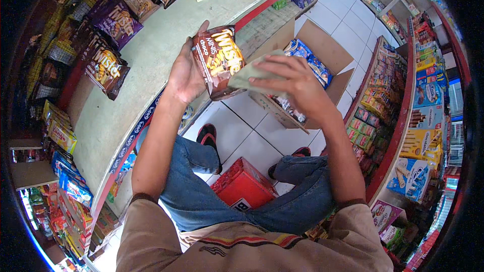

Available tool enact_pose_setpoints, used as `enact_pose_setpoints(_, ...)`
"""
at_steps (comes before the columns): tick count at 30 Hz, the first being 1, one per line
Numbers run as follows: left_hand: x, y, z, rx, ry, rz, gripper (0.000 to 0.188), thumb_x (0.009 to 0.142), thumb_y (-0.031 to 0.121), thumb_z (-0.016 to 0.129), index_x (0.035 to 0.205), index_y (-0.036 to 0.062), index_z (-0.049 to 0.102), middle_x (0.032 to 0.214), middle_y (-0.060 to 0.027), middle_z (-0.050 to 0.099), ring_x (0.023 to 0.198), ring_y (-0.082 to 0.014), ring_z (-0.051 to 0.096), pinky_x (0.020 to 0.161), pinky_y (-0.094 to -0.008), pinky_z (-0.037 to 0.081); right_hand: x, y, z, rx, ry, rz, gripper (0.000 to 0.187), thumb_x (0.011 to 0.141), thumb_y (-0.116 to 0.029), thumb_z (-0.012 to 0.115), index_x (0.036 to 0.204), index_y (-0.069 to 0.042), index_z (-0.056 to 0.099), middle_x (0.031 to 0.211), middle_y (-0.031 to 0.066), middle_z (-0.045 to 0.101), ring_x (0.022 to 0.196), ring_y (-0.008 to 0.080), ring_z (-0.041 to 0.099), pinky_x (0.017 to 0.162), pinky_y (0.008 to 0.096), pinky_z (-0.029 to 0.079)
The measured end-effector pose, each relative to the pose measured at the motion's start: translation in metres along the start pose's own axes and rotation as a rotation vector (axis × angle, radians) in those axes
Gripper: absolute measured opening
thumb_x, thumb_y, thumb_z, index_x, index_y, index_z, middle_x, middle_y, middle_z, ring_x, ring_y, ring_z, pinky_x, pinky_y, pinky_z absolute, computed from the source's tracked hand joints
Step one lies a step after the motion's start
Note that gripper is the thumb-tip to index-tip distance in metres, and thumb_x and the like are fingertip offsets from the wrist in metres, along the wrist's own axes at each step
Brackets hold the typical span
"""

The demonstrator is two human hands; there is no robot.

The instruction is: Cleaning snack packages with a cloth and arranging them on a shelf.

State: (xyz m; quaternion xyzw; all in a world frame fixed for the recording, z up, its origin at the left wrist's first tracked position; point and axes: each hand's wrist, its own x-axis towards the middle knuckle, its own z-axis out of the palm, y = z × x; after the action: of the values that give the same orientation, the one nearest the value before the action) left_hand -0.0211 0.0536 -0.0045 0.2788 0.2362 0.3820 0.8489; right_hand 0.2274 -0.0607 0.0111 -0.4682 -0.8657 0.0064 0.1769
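A brown snack packet (216, 65) with yellow lettering and a picture of twisted snacks rests in my left hand (185, 73). The fingers go behind it and the thumb lies along its left edge. My right hand (290, 78) holds a pale greenish cloth (257, 70) under its spread fingers. The cloth is at the packet's right side and covers part of it; the hand is a little blurred. Just beyond my right hand stands an open cardboard box (322, 45) with blue packets (312, 63) in it.
A pale shelf (176, 32) with a red edge runs along the left, bearing brown and purple snack packets (117, 22). Racks of boxed and bagged snacks (375, 106) line the right. Between my legs, on white floor tiles (249, 121), stands a red box (244, 184).
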Motion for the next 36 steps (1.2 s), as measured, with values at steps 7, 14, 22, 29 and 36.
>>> enact_pose_setpoints(7,-0.004,-0.021,0.016,0.01,-0.027,0.03,0.056,0.111,0.049,0.017,0.161,0.0248,0.027,0.157,-0.0091,0.042,0.142,-0.0292,0.044,0.118,-0.0484,0.036,0.016,-0.023,0.008,0.556,0.463,0.269,0.08,0.075,0.012,0.058,0.149,-0.02,0.053,0.152,0.023,0.047,0.137,0.0402,0.047,0.117,0.0448,0.035)
enact_pose_setpoints(14,-0.004,-0.033,0.013,0.019,-0.034,-0.006,0.056,0.111,0.049,0.019,0.161,0.0241,0.028,0.158,-0.0088,0.04,0.143,-0.0281,0.042,0.119,-0.0479,0.034,0.015,-0.018,0.038,0.345,0.22,0.227,0.078,0.078,0.01,0.063,0.149,-0.02,0.052,0.155,0.0238,0.041,0.137,0.0421,0.046,0.114,0.0443,0.039)
enact_pose_setpoints(22,-0.004,-0.017,0.02,0.012,0.004,0.126,0.059,0.11,0.051,0.011,0.162,0.0251,0.022,0.159,-0.0075,0.039,0.145,-0.0294,0.04,0.12,-0.0513,0.034,-0.007,0.022,0.039,0.752,0.092,0.61,0.05,0.093,-0.011,0.061,0.143,-0.005,0.054,0.132,0.0178,0.064,0.112,0.0305,0.066,0.1,0.0366,0.051)
enact_pose_setpoints(29,0.0,-0.025,0.016,0.019,0.074,0.239,0.062,0.11,0.05,0.015,0.159,0.0146,0.03,0.156,-0.011,0.043,0.143,-0.0289,0.043,0.119,-0.0479,0.036,0.011,-0.023,0.046,1.639,0.064,0.897,0.054,0.095,-0.033,0.072,0.136,-0.001,0.056,0.119,0.0095,0.068,0.109,0.0181,0.065,0.092,0.0352,0.054)
enact_pose_setpoints(36,0.002,-0.038,0.004,0.432,0.297,0.36,0.076,0.107,0.056,0.036,0.159,0.0021,0.021,0.159,-0.024,0.031,0.149,-0.0333,0.031,0.122,-0.0493,0.028,0.011,-0.013,0.037,0.888,0.273,0.646,0.051,0.088,-0.014,0.076,0.133,-0.001,0.056,0.12,0.0176,0.069,0.104,0.0269,0.069,0.085,0.0353,0.055)
